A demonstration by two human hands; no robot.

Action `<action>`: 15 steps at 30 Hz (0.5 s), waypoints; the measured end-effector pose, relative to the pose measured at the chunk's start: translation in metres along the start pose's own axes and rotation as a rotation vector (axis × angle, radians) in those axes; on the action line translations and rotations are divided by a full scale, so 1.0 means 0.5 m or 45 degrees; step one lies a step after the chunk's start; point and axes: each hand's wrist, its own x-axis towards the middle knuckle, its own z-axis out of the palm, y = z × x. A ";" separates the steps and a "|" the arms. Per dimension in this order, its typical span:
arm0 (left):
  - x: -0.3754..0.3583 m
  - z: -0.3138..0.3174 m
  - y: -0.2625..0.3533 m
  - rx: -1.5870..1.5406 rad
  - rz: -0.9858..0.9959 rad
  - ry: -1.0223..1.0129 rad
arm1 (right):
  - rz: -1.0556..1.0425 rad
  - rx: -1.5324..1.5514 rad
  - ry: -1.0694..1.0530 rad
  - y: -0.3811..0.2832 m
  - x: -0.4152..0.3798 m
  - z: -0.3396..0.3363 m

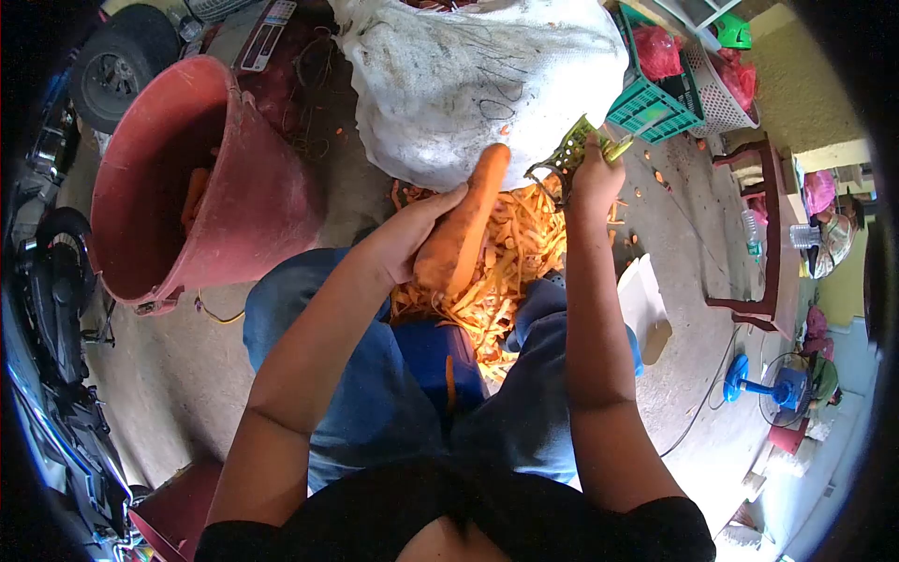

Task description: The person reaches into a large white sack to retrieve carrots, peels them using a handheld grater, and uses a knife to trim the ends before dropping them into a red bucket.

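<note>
A large orange carrot [479, 217] is gripped near its thick lower end by my left hand [412, 229], its narrow tip pointing up and away from me. Smooth bright strips run along it beside darker, rougher skin. My right hand [596, 180] is closed around the handle of a green peeler [569, 150], held to the right of the carrot and apart from it. Below both hands, between my knees, lies a heap of orange peelings [506, 253]. One strip of peel [450, 382] rests on a dark blue surface between my thighs.
A big white sack [478, 84] stands right in front of me. To the left is a red tub [253, 206] with carrots inside. Green crate [670, 117] and white basket [716, 103] sit at the back right, near a wooden table frame [773, 234] and blue fan [740, 379].
</note>
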 end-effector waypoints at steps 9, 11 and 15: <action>0.026 -0.022 0.004 0.310 0.158 0.386 | 0.093 0.160 -0.350 -0.065 -0.078 0.042; 0.025 -0.015 0.000 0.312 0.178 0.384 | 0.066 0.086 -0.392 -0.068 -0.086 0.041; 0.023 -0.008 -0.001 0.274 0.183 0.370 | 0.084 0.121 -0.453 -0.062 -0.092 0.038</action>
